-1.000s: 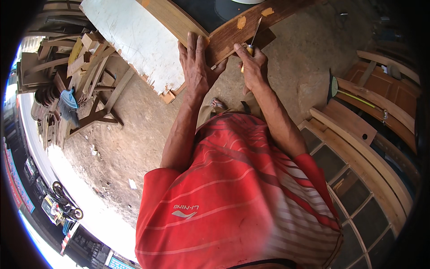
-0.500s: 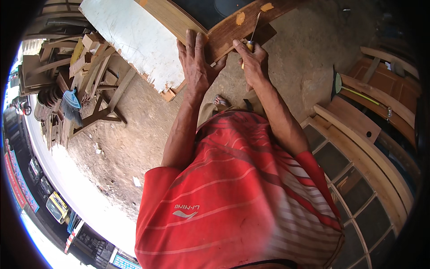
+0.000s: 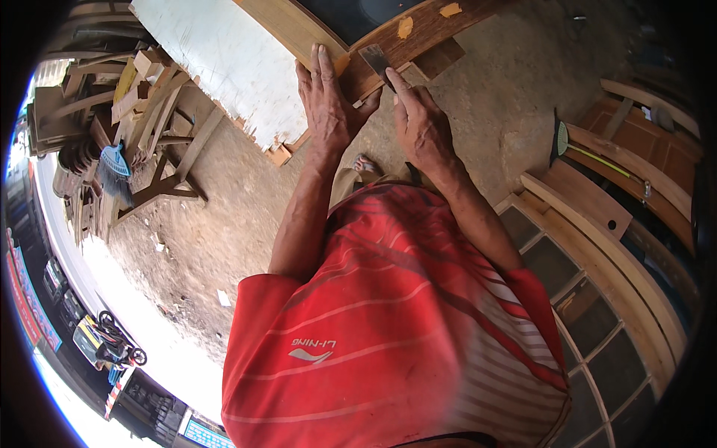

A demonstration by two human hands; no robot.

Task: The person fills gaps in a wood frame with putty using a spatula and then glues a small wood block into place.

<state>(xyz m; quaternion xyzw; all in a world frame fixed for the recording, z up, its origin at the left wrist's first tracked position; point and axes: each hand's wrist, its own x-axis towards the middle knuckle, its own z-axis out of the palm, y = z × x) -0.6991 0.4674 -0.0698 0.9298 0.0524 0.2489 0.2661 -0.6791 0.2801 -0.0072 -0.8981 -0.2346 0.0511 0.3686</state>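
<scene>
My right hand (image 3: 424,123) grips a putty knife (image 3: 374,61), its flat grey blade turned face-up over the corner of a wooden frame (image 3: 420,46); the handle is hidden in my fist. My left hand (image 3: 328,97) lies with fingers stretched out on the frame's lighter rail (image 3: 302,33), next to the corner joint. Orange filler (image 3: 405,28) shows as patches on the darker rail, and a smear of it sits at the joint near my left fingertips. Under the frame is a worn white board (image 3: 231,71) with chipped edges.
Stacked wood scraps (image 3: 142,97) and a blue broom (image 3: 116,168) stand at the left. On the right lean wooden panels (image 3: 590,190), a paned frame (image 3: 582,306) and a green net-like tool (image 3: 562,138). A motorbike (image 3: 119,340) is on the street at lower left.
My right hand has turned the putty knife from edge-on to flat and brought its blade left, nearer the joint. My left hand stays in place. A motorbike has appeared on the street.
</scene>
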